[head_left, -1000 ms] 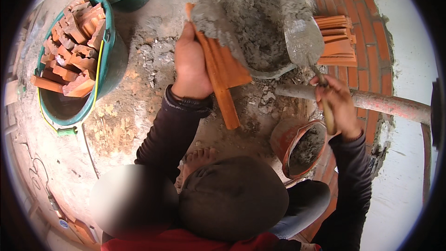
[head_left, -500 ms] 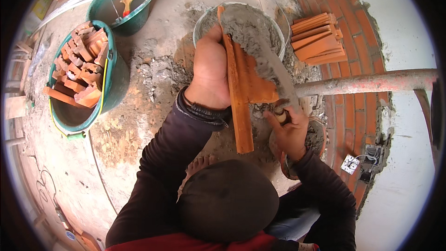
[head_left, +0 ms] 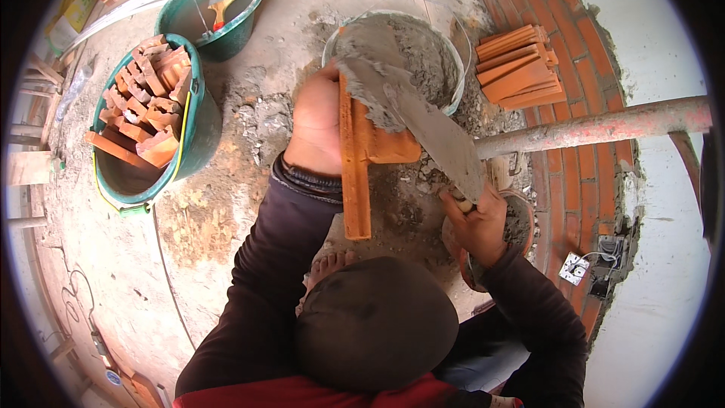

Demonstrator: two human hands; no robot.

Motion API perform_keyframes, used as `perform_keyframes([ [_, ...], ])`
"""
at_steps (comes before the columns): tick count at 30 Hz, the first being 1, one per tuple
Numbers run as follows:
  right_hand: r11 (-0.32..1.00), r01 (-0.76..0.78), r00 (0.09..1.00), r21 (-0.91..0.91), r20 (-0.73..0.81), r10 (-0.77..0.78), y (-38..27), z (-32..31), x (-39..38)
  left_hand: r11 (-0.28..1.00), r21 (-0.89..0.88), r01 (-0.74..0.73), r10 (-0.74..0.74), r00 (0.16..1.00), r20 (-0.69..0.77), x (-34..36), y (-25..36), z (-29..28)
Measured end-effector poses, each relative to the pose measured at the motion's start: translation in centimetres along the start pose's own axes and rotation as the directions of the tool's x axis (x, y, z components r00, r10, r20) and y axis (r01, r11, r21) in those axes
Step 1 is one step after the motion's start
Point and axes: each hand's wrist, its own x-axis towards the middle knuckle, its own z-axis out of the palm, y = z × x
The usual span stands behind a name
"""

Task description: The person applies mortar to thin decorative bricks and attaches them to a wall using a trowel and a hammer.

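Note:
My left hand (head_left: 313, 121) is closed around the left edge of an orange clay brick piece (head_left: 355, 196), held up tilted in front of me. In my right hand (head_left: 480, 221) is a trowel (head_left: 445, 143), its handle gripped low on the right. The grey, mortar-smeared blade slants across the top of the brick piece, and wet mortar lies on that upper part. How far the mortar spreads under the blade is hidden. Just beyond stands a pale bucket (head_left: 456, 79) of grey mortar (head_left: 430, 49).
A green bucket (head_left: 202, 128) of broken brick pieces stands left, with a green tub (head_left: 253, 19) holding a paintbrush (head_left: 222, 4) behind. Thin bricks (head_left: 521, 68) are stacked right. A metal pole (head_left: 596, 122) juts in from the right. A small mortar-filled pot (head_left: 521, 219) sits beside my right hand.
The brick piece and my left hand have shifted left. The trowel blade has turned flatter and swung left over the brick's top, while my right hand is slightly lower.

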Motion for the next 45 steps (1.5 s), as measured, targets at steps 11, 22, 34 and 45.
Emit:
perform_keyframes([
  [11, 0.980, -0.177, 0.979, 0.094, 0.120, 0.165, -2.8, -6.1, 3.2, 0.994, 0.015, -0.113, 0.110, 0.984, 0.141, -1.9, 3.5, 1.4],
  [22, 0.605, -0.623, 0.773, 0.496, 0.506, 0.382, -3.8, -2.5, 2.3, 0.978, 0.198, -0.062, 0.064, 0.998, -0.007, 2.7, 2.6, 0.4],
  [34, 0.749, -0.520, 0.849, 0.411, 0.345, 0.400, -1.9, -5.7, 3.4, 0.945, 0.327, -0.005, 0.126, 0.928, -0.349, 7.2, 0.8, -0.3],
  [45, 0.989, -0.026, 0.999, -0.145, 0.025, 0.029, -0.1, -2.5, 1.5, 0.990, 0.136, -0.019, 0.051, 0.970, -0.237, 6.8, 1.4, -0.6],
])
